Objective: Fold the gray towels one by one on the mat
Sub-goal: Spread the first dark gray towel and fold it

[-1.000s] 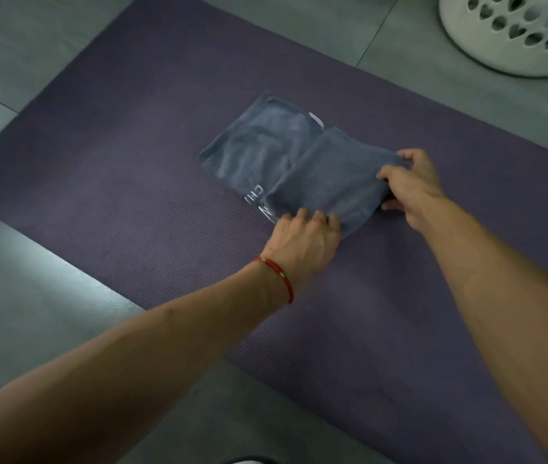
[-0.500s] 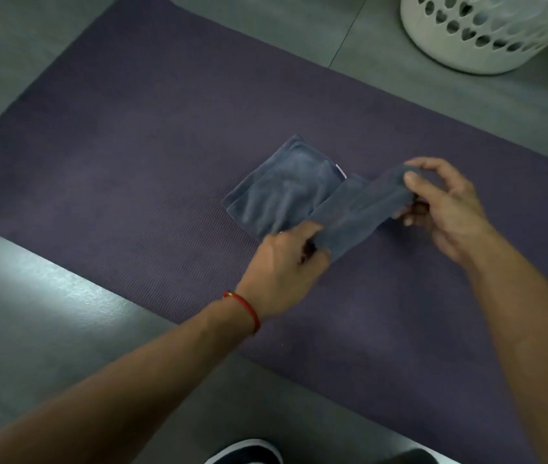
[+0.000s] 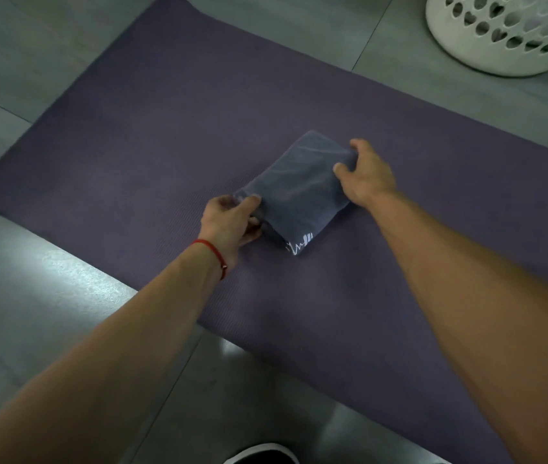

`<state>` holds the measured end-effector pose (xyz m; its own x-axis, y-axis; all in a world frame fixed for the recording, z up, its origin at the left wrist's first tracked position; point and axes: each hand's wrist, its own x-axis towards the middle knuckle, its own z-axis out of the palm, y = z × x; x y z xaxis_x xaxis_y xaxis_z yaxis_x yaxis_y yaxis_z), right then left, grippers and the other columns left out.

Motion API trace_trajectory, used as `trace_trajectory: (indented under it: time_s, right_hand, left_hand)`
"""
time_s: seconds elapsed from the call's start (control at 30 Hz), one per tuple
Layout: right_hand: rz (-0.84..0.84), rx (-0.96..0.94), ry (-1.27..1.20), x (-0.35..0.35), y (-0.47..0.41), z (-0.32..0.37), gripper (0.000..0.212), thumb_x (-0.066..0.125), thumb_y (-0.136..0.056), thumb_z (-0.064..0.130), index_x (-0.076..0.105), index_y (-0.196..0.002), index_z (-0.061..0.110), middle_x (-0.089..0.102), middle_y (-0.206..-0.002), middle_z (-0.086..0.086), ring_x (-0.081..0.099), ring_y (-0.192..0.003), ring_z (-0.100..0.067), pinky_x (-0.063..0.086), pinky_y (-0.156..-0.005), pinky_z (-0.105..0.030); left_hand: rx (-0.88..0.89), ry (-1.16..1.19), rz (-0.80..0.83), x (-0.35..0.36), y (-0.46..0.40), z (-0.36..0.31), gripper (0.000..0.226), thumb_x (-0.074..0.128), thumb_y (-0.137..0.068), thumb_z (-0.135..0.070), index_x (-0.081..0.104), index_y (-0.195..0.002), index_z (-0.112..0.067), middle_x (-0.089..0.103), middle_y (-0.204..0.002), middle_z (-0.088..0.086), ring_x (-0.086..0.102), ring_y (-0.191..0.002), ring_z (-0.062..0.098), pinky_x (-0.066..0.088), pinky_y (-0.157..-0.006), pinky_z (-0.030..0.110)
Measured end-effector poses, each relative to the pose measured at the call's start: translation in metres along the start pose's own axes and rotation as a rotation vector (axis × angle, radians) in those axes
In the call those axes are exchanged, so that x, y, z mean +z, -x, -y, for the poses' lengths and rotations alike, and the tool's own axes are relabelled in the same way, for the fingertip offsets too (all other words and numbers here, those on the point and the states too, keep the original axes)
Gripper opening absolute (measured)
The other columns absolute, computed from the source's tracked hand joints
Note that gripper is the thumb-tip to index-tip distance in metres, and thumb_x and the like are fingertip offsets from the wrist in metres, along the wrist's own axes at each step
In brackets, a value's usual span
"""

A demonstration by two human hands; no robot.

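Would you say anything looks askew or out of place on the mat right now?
Nothing stands out: the gray towel lies folded on the purple mat, gripped by the left hand and right hand.

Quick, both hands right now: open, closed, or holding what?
Left hand: closed, pinching the near-left corner of the gray towel.
Right hand: closed, gripping the towel's far-right corner.

A soft, matt gray cloth towel (image 3: 299,192) with white printed markings is lying on a finely ribbed, matt purple foam mat (image 3: 132,145); smooth gray floor tiles (image 3: 48,296) are gleaming at lower left, a perforated white plastic basket (image 3: 507,31) is standing upper right.
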<state>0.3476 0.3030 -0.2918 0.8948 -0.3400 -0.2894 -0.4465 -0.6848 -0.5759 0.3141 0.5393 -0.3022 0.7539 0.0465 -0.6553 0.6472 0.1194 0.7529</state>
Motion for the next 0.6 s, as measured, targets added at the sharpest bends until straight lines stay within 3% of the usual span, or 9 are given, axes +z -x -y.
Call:
trace_trajectory:
  time_s: [0.07,0.17,0.27,0.37,0.47,0.57,0.6]
  right_hand:
    - [-0.086,-0.034,-0.037,0.003,0.002,-0.005,0.057,0.062,-0.096,0.035,0.043,-0.148,0.02,0.051,-0.147,-0.006,0.046,-0.137,-0.026,0.036,-0.111,-0.035]
    - [-0.114,-0.067,-0.029,-0.001,0.004,-0.005,0.057,0.069,-0.092,0.035,0.05,-0.142,0.016,0.056,-0.14,-0.005,0.051,-0.13,-0.023,0.041,-0.105,-0.031]
    - [-0.101,-0.062,-0.041,-0.011,0.005,-0.005,0.038,0.073,-0.087,0.038,0.066,-0.119,0.018,0.067,-0.111,0.001,0.064,-0.102,-0.019,0.045,-0.077,-0.025]
    - [-0.062,-0.004,-0.039,-0.016,0.013,-0.015,0.031,0.074,-0.085,0.045,0.068,-0.095,0.016,0.066,-0.086,0.005,0.065,-0.079,-0.016,0.043,-0.058,-0.025]
    - [-0.045,0.068,0.023,-0.011,0.032,-0.03,0.043,0.068,-0.086,0.054,0.063,-0.099,0.013,0.066,-0.09,0.001,0.065,-0.085,-0.022,0.05,-0.066,-0.031]
    - [-0.045,0.143,0.132,-0.002,0.064,-0.045,0.059,0.057,-0.089,0.064,0.057,-0.115,0.012,0.066,-0.112,-0.01,0.063,-0.103,-0.034,0.053,-0.083,-0.044]
    - [-0.054,0.169,0.177,0.003,0.076,-0.051,0.061,0.054,-0.09,0.065,0.055,-0.117,0.011,0.066,-0.114,-0.014,0.062,-0.106,-0.038,0.051,-0.083,-0.044]
  left_hand:
    - [0.019,-0.047,0.048,0.006,0.009,0.008,0.064,0.084,-0.069,-0.037,0.061,-0.121,-0.009,0.068,-0.093,0.008,0.067,-0.072,0.018,0.061,-0.073,0.039]
    - [0.011,-0.019,0.074,0.016,0.013,0.018,0.027,0.077,-0.086,-0.014,0.063,-0.107,-0.007,0.066,-0.089,0.011,0.065,-0.071,0.018,0.061,-0.075,0.039]
    - [0.052,0.025,0.0,0.022,0.015,0.018,0.036,0.07,-0.09,-0.008,0.054,-0.122,-0.007,0.07,-0.103,0.012,0.073,-0.086,0.024,0.063,-0.077,0.045]
    - [0.14,-0.055,-0.074,0.021,0.014,0.019,0.038,0.063,-0.096,-0.016,0.044,-0.128,-0.018,0.065,-0.111,0.008,0.072,-0.097,0.024,0.063,-0.076,0.047]
    - [0.288,-0.33,-0.082,0.016,0.014,0.019,0.04,0.053,-0.099,-0.026,0.039,-0.137,-0.025,0.063,-0.104,0.0,0.067,-0.094,0.019,0.06,-0.083,0.043]
    - [0.439,-0.528,-0.089,0.014,0.026,0.023,0.036,0.044,-0.104,-0.017,0.036,-0.138,-0.021,0.058,-0.085,-0.003,0.058,-0.071,0.009,0.049,-0.059,0.018]
    - [0.466,-0.58,-0.093,0.012,0.031,0.027,0.035,0.043,-0.104,-0.012,0.036,-0.137,-0.018,0.059,-0.085,0.0,0.055,-0.067,0.009,0.046,-0.055,0.018]
